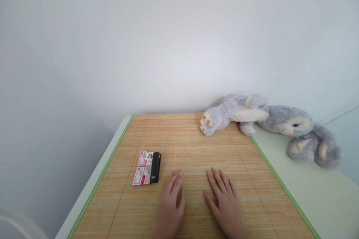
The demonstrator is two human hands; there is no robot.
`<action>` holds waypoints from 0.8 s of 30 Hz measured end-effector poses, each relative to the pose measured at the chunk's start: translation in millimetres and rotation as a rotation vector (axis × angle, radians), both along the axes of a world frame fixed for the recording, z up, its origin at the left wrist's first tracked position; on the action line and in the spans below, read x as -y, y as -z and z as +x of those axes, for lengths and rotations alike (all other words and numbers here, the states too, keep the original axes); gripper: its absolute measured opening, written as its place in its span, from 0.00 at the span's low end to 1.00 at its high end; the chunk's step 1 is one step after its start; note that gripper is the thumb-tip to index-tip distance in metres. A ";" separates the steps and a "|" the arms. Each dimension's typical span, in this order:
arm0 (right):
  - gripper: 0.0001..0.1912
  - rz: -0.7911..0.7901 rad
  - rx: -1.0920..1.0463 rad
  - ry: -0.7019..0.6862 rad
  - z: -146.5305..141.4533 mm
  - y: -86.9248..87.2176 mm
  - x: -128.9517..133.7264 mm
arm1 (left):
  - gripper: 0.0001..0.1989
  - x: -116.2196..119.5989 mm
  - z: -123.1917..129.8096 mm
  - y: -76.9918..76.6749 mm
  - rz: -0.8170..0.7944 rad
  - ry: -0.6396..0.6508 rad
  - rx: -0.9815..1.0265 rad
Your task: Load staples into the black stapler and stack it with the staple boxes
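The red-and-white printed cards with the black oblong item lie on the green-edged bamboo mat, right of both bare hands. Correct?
Wrong side: the head view shows the red-and-white printed cards and black oblong item left of the bare left hand and right hand, on the bamboo mat.

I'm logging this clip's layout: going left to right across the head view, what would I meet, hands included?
Red-and-white packaging → left hand → right hand → plush rabbit's head.
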State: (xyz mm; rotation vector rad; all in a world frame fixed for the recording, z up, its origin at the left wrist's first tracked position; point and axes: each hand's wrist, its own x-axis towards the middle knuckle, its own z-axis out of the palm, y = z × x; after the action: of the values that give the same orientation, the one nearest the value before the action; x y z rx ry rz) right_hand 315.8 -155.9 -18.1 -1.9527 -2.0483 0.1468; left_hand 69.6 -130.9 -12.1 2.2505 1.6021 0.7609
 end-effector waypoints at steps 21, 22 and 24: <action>0.36 -0.022 0.091 0.011 -7.7 -5.0 -4.3 | 0.35 -17.1 31.3 -4.2 0.106 -0.010 -0.265; 0.36 -0.025 0.094 0.003 -8.7 -4.7 -5.0 | 0.35 -17.0 31.0 -4.3 0.108 -0.012 -0.263; 0.36 -0.024 0.093 -0.005 -9.9 -4.6 -6.2 | 0.35 -16.8 30.5 -4.6 0.113 -0.013 -0.262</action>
State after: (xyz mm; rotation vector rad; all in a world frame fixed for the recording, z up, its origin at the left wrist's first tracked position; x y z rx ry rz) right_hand 305.8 -149.7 -13.5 -2.0041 -2.1198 0.0836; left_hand 100.1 -114.1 -7.6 2.5113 1.7274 0.5927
